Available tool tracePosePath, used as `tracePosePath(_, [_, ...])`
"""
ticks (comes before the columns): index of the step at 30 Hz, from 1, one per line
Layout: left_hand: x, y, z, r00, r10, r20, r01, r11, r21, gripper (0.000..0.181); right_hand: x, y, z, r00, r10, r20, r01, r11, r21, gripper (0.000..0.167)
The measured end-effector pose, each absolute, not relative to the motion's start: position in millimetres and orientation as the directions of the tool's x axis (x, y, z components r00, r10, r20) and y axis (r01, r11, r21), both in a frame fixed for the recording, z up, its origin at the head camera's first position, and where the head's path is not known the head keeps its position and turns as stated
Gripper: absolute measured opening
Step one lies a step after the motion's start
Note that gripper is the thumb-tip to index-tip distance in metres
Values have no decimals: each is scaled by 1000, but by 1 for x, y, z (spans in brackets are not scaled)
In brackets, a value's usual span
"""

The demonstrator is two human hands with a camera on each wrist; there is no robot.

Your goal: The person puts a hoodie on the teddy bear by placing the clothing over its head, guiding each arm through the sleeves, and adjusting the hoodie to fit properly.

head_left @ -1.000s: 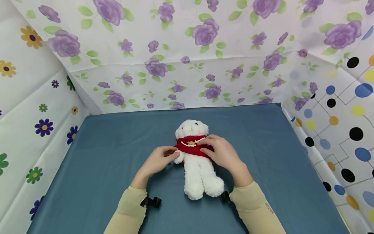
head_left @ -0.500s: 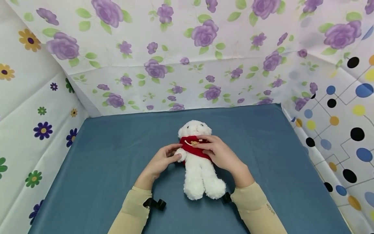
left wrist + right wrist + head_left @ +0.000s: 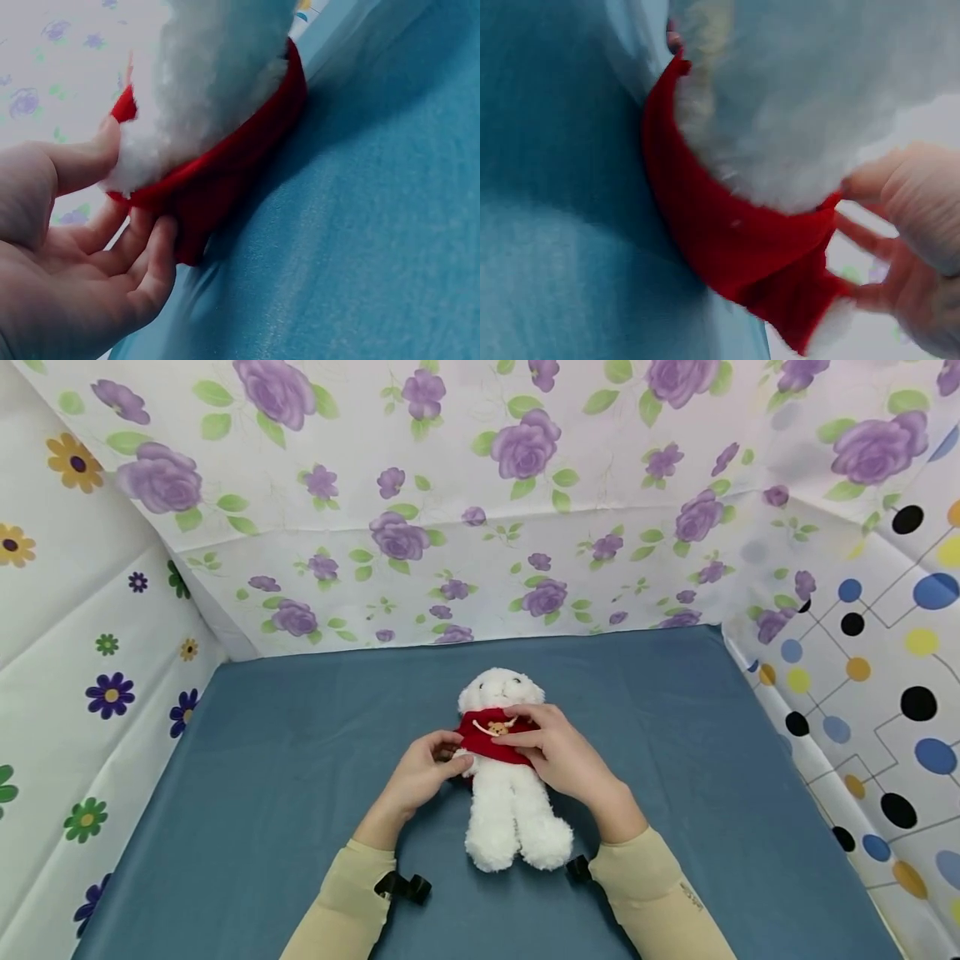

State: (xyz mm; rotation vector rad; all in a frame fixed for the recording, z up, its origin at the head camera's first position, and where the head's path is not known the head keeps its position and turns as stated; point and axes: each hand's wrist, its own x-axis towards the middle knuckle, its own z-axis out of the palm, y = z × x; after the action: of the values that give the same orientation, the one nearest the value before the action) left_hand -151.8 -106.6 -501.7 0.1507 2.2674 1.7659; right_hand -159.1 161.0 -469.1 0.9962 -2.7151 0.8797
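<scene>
A white plush toy [image 3: 498, 814] lies on its back, its head [image 3: 501, 689] away from me. Its short red top [image 3: 480, 743] has a white cord and a small brown bear patch on the chest. My left hand [image 3: 420, 772] holds the toy's side at the arm; in the left wrist view the thumb lies on white fur [image 3: 139, 154] and the curled fingers [image 3: 157, 262] touch the red cloth. My right hand [image 3: 566, 756] lies over the other side of the chest. In the right wrist view its thumb and fingers [image 3: 870, 236] pinch the top's hem.
A blue cloth [image 3: 300, 760] covers the table under the toy. Behind it hangs a white sheet [image 3: 450, 560] with purple roses. Patterned sheets also close off the left [image 3: 45, 710] and right [image 3: 885, 693] sides. Black wrist straps [image 3: 405, 887] sit by the sleeves.
My left hand has moved right, towards the toy's middle. The toy has shifted slightly right and then its legs a little left. The red top has straightened; my right hand has slid slightly over the chest.
</scene>
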Motion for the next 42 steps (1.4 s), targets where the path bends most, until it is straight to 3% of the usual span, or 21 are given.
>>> tracePosePath(6, [-150, -103, -501, -986, 143, -85, -39, 297, 954, 22, -159, 156, -470, -746, -576, 335, -664, 596, -452, 33])
tracePosePath(18, [-147, -101, -498, -992, 121, -23, 22, 354, 935, 16, -153, 152, -463, -781, -584, 221, -615, 658, -434, 36])
tracePosePath(30, [-147, -97, -504, -972, 96, 214, 233, 498, 835, 31, -153, 148, -465, -799, -568, 199, -584, 653, -482, 31])
tracePosePath(42, [-150, -92, -505, -950, 100, 295, 295, 591, 751, 38, -152, 148, -467, -802, -561, 206, -579, 645, -499, 30])
